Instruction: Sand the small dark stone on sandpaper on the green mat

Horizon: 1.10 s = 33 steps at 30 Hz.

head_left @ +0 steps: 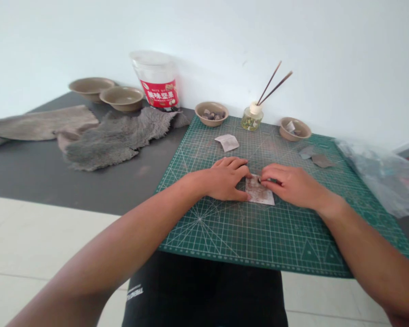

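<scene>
A whitish square sheet with brown smudges (259, 190) lies flat on the green cutting mat (221, 236). My left hand (227, 178) rests at its left side, fingers spread, with thumb and a fingertip on the sheet's edge. At the sheet's upper right, my right hand (286, 184) pinches a small dark piece (259, 180) against the surface; most of that piece is hidden by the fingers. Behind my left hand, a creased pale sheet (227, 142) lies on the mat.
Along the wall stand a bowl of small stones (211, 114), a reed diffuser (252, 117), another small bowl (295, 129) and a plastic tub (157, 84). Grey cloths (116, 138) and two bowls lie left. Clear plastic (378, 175) covers the mat's right edge.
</scene>
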Motion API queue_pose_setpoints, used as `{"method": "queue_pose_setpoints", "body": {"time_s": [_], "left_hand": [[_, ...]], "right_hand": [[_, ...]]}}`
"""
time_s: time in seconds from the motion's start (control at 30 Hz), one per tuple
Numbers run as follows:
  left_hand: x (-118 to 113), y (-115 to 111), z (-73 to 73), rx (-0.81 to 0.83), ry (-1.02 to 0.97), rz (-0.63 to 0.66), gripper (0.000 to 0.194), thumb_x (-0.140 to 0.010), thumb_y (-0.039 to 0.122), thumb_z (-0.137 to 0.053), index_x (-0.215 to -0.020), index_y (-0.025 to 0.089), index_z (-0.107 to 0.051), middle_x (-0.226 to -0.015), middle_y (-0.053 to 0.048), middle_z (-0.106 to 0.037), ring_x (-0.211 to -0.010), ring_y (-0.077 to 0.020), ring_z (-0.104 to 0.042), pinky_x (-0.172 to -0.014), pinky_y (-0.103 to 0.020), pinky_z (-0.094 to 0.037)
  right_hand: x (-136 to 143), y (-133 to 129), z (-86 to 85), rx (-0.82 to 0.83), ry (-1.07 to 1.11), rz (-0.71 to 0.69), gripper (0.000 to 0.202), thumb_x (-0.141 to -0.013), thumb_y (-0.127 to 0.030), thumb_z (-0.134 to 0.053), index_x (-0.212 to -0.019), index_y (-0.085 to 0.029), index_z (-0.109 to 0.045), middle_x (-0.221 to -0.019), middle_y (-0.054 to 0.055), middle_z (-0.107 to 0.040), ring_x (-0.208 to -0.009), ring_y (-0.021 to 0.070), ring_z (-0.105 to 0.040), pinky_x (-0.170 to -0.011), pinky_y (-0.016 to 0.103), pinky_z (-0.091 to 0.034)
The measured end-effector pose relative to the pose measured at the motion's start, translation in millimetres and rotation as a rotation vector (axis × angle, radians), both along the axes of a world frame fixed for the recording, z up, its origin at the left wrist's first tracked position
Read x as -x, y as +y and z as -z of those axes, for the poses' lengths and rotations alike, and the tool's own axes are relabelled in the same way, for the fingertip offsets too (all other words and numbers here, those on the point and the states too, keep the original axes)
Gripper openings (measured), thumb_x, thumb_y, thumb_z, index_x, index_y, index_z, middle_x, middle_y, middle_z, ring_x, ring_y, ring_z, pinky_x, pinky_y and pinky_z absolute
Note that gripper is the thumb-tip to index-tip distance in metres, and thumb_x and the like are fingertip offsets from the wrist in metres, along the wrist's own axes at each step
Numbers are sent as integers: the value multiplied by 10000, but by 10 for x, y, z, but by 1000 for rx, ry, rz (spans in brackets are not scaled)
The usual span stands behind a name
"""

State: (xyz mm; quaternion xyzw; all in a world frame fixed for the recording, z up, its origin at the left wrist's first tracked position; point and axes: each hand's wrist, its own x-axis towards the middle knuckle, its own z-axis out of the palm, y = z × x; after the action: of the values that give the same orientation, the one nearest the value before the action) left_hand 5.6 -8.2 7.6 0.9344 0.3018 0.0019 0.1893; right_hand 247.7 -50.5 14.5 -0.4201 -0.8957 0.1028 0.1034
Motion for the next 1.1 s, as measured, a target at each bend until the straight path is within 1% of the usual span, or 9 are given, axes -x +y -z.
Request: {"method": "queue_pose_setpoints", "body": {"time_s": [0.1, 0.27, 0.43, 0.53, 0.63, 0.7, 0.8, 0.93, 1.1], "left_hand": [[2, -5, -10, 10, -2, 9, 676, -885, 665, -552, -1411, 252, -457, -1627, -111, -229, -1512, -333, -128, -1201, -506, -159], [1, -3, -3, -5, -7, 2, 662, -890, 654, -554, -1406, 249, -467, -1622, -128, -228, -1511, -333, -137, -1196, -517, -165], [-1, -7, -14, 4, -3, 6, 673, -883, 665, -557, -1403, 249, -461, -1623, -116, -234, -1512, -330, -131, -1199, -511, -164], [-4, -3, -3, -6, -5, 4, 658, -886, 653, -558, -1391, 241, -473, -1622, -121, -233, -1509, -338, -140, -1196, -515, -173], [-5, 6, 18, -10, -5, 0, 666, -884, 660, -551, -1399, 247, -468, -1622, -120, -233, -1510, -343, -133, -1193, -531, -169], [-4, 8, 27, -11, -8, 3, 681, -880, 671, -547, -1408, 249, -462, -1623, -116, -233, -1511, -337, -129, -1196, -524, -168], [-2, 6, 26, -9, -11, 7, 691, -878, 671, -555, -1413, 246, -458, -1624, -116, -234, -1511, -331, -133, -1196, -511, -179], [2, -10, 6, -6, -8, 1, 670, -890, 656, -559, -1406, 239, -463, -1623, -119, -233, -1509, -335, -139, -1198, -512, -169], [14, -32, 0, -16, -3, 1, 644, -907, 644, -549, -1386, 221, -472, -1618, -124, -239, -1506, -325, -156, -1202, -490, -179]], "right_hand": [[24, -45, 6, 9, 29, -77, 153, -985, -287, -523, -1010, -261, -672, -1166, 17, -704, -1048, 195, -675, -865, 316, -521], [14, -31, -7, -56, -13, 84, 155, -983, -270, -515, -1007, -240, -665, -1117, 42, -713, -981, 217, -688, -857, 361, -518], [32, -56, 3, 28, 56, -87, 141, -971, -282, -546, -993, -262, -685, -1092, 11, -725, -1036, 196, -681, -865, 315, -517], [95, -64, 16, -34, 43, -4, 160, -983, -274, -520, -1022, -253, -674, -1153, 30, -707, -1035, 205, -675, -851, 322, -511], [98, -48, -29, -13, -4, 79, 118, -968, -277, -553, -976, -239, -664, -1054, 25, -717, -923, 202, -684, -812, 332, -502], [78, -62, -68, 40, -12, 41, 108, -965, -283, -564, -951, -239, -661, -1015, 18, -719, -898, 192, -683, -802, 322, -499], [74, -112, -78, 53, 7, -52, 127, -979, -276, -536, -989, -247, -659, -1100, 23, -708, -938, 184, -683, -815, 308, -502], [82, -97, -15, -17, 0, -14, 147, -987, -266, -518, -1063, -246, -642, -1146, 31, -691, -975, 196, -676, -845, 329, -511], [27, -31, 28, -47, 22, -40, 154, -989, -250, -511, -997, -238, -664, -1116, 36, -701, -981, 192, -676, -864, 330, -516]]}}
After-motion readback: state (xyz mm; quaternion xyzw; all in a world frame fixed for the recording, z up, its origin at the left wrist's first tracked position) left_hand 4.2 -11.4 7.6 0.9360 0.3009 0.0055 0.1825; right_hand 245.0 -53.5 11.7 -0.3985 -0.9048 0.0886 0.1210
